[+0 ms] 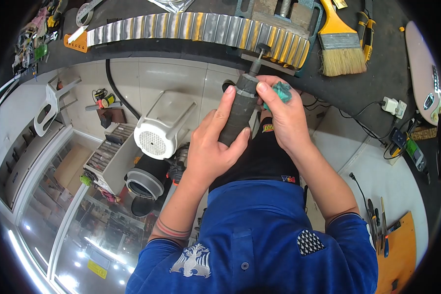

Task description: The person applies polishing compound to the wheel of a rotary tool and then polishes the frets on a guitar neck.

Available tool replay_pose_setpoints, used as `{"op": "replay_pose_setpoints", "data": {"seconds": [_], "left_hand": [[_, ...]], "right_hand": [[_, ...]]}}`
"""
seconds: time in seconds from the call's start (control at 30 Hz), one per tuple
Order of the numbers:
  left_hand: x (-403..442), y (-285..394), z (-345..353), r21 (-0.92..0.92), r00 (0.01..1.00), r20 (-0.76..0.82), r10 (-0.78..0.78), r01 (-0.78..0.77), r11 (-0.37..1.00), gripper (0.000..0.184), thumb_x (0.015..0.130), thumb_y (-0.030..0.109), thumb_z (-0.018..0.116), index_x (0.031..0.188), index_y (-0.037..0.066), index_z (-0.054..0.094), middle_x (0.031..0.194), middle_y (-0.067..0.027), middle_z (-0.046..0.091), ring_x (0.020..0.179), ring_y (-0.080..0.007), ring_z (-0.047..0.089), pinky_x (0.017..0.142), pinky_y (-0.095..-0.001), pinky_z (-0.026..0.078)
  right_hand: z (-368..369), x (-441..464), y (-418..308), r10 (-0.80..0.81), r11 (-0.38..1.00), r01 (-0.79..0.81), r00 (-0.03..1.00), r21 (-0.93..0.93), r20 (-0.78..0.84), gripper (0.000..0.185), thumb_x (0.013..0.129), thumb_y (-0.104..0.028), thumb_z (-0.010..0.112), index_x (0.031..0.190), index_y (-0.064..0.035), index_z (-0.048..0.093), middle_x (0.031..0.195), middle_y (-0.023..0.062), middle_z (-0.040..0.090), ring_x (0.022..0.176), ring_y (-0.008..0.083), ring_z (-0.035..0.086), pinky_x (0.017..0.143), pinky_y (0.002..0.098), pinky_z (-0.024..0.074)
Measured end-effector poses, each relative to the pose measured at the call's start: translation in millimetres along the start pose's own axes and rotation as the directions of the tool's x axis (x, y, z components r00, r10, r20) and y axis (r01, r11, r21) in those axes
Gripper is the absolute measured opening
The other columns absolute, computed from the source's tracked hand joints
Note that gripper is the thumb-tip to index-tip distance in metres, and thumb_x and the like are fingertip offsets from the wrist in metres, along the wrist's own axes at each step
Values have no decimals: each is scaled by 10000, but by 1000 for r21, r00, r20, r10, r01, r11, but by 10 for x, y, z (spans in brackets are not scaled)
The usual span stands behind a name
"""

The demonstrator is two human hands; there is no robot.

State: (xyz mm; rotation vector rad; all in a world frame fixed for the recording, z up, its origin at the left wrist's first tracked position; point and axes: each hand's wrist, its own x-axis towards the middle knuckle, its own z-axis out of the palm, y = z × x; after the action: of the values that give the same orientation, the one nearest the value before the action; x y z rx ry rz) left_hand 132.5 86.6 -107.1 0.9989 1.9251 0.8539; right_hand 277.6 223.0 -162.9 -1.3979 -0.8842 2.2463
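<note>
Cylindrical rotary tool [238,112], perhaps rubbery, is grasped by left fingers [223,108] and right fingers [271,95].

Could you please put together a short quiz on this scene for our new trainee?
1. What colour is the crumpled wad in the right hand?

2. True or false: the left hand grips the dark handheld tool.

3. What lies on the bench to the right of the toothed metal bar in the picture?
A) the white stool
B) the wide brush
C) the black bin

Key: 1. Green. 2. True. 3. B.
</note>
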Motion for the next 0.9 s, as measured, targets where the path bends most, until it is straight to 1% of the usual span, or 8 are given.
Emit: {"op": "replay_pose_setpoints", "data": {"seconds": [0.17, 0.27, 0.37, 0.47, 0.5, 0.6, 0.8, 0.9], "left_hand": [[-44, 0, 8, 17, 1000, 4, 9, -9, 1000, 970, 942, 33, 885, 1824, 27, 480, 1500, -279, 785, 1329, -362, 820, 1128, -439, 623], [32, 46, 1, 16, 1000, 13, -7, 7, 1000, 970, 944, 35, 886, 1824, 21, 477, 1516, -283, 778, 1342, -365, 816, 1135, -441, 620], [20, 56, 3, 11, 1000, 4, -2, 2, 1000, 964, 947, 38, 885, 1820, 10, 477, 1522, -285, 776, 1347, -366, 814, 1135, -439, 620], [-69, 26, 2, 19, 1000, -1, 0, 0, 1000, 957, 951, 40, 879, 1817, -3, 474, 1517, -283, 780, 1343, -367, 816, 1131, -435, 622], [-56, 37, -6, 11, 1000, 7, -13, 13, 1000, 957, 953, 39, 876, 1820, 3, 471, 1518, -280, 782, 1341, -364, 818, 1129, -434, 624], [22, 119, -45, -2, 999, 20, -41, 41, 999, 956, 961, 37, 865, 1829, 20, 465, 1521, -269, 786, 1335, -352, 823, 1122, -431, 628], [223, 286, -78, -22, 998, 23, -65, 65, 998, 941, 976, 30, 847, 1837, 51, 468, 1536, -252, 787, 1346, -322, 821, 1118, -416, 628], [266, 345, -89, -30, 997, 23, -75, 76, 997, 939, 980, 27, 842, 1839, 52, 465, 1541, -253, 786, 1357, -308, 816, 1126, -411, 623]], "right_hand": [[11, -74, 26, 13, 999, -12, 1000, 35, -16, 342, 1132, -280, 863, 1315, 4, 810, 1070, 15, 777, 995, 102, 694, 932, 299, 568], [-46, 20, -33, 15, 1000, -15, 1000, -11, 5, 363, 1129, -274, 870, 1331, 19, 798, 1130, 24, 790, 1016, 106, 699, 944, 304, 576], [-45, 18, -32, 12, 999, -12, 1000, -36, 16, 365, 1127, -276, 872, 1329, 19, 797, 1138, 23, 791, 1021, 107, 702, 947, 303, 575], [10, -67, -1, 34, 999, -35, 999, 25, 11, 359, 1129, -293, 869, 1317, 7, 807, 1106, 21, 788, 1008, 106, 700, 939, 303, 567], [34, -79, -13, 38, 999, -38, 999, 29, -8, 361, 1127, -309, 873, 1304, 0, 814, 1064, 15, 776, 994, 104, 697, 935, 306, 562], [3, 15, -15, -4, 1000, 4, 1000, -26, -1, 392, 1129, -347, 870, 1304, -1, 813, 1054, 12, 773, 979, 103, 692, 917, 308, 558], [63, 86, -106, 46, 996, -41, 997, 85, -59, 438, 1125, -444, 865, 1269, -33, 823, 1002, -8, 749, 935, 95, 676, 863, 295, 529], [102, 90, -146, 63, 995, -55, 994, 81, -90, 436, 1119, -470, 870, 1240, -53, 827, 983, -16, 735, 913, 89, 655, 846, 292, 510]]}}
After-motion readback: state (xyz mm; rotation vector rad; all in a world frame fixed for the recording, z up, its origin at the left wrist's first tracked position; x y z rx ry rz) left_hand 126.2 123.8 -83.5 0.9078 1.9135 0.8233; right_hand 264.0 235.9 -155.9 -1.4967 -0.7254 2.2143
